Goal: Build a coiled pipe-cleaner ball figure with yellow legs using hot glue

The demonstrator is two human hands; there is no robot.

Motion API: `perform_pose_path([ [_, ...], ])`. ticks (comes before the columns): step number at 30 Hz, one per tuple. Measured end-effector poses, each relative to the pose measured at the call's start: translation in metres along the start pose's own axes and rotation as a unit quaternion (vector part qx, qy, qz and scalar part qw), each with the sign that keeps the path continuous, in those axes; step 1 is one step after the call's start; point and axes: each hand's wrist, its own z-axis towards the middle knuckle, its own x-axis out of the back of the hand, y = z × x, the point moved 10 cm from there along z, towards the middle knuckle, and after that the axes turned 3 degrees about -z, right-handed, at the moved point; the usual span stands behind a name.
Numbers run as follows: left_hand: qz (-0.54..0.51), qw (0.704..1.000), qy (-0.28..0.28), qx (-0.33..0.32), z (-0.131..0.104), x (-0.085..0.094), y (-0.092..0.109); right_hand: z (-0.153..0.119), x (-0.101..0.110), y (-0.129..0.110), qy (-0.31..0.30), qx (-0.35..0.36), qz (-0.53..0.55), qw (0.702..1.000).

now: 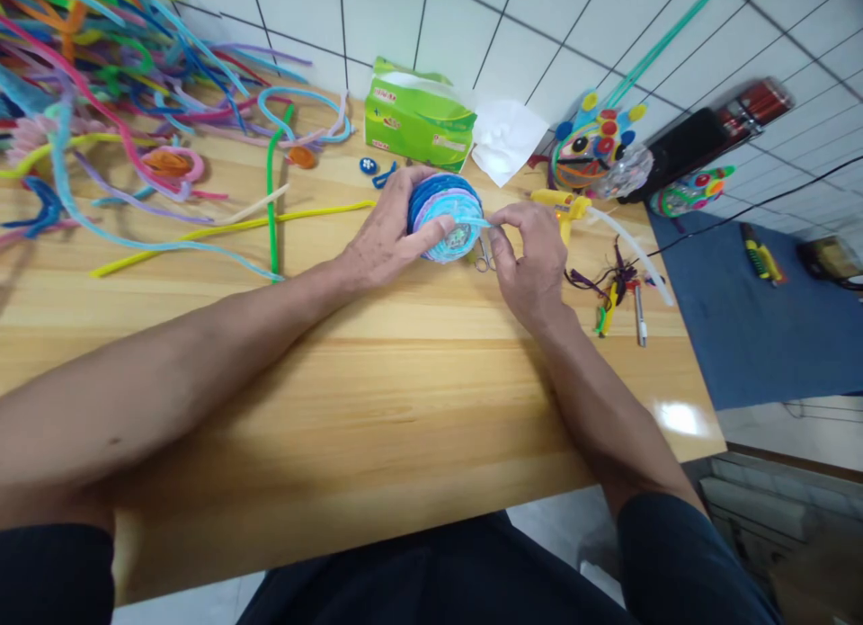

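My left hand (387, 225) is wrapped round a rounded form (445, 198) wound with pipe cleaners in bands of dark blue, lilac and light blue. Its thumb presses on the near, light blue face, where a clear base shows at the middle. A light blue pipe cleaner (477, 221) runs from that face to my right hand (532, 256), whose thumb and forefinger pinch the free end. Just below this strand, the handles of a pair of scissors (483, 263) show on the table, the rest hidden.
Loose coloured pipe cleaners (135, 94) heap at the left. A green tissue pack (418, 112) stands at the wall, with white tissue (505, 139) beside it. Rightward lie a yellow glue gun (570, 209), decorated figures (593, 153), a red-and-black flask (715, 135) and a pen (640, 315).
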Motion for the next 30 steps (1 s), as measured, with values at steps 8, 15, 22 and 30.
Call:
perform_pose_path([
  [8, 0.012, 1.000, -0.007, 0.026, 0.000, 0.000, 0.000, -0.006, -0.002, -0.007, 0.027, 0.023, 0.003, 0.999],
  [15, -0.027, 0.999, -0.005, 0.017, 0.000, 0.001, -0.004, -0.011, 0.000, -0.021, 0.055, 0.089, -0.030, 0.994],
  [22, -0.016, 1.000, -0.005, 0.026, -0.001, 0.002, 0.000, -0.012, 0.000, -0.027, 0.077, 0.118, -0.037, 0.989],
  [30, -0.027, 1.000, -0.008, 0.014, 0.000, 0.002, -0.001, -0.018, -0.015, -0.007, 0.002, 0.043, -0.019, 0.999],
])
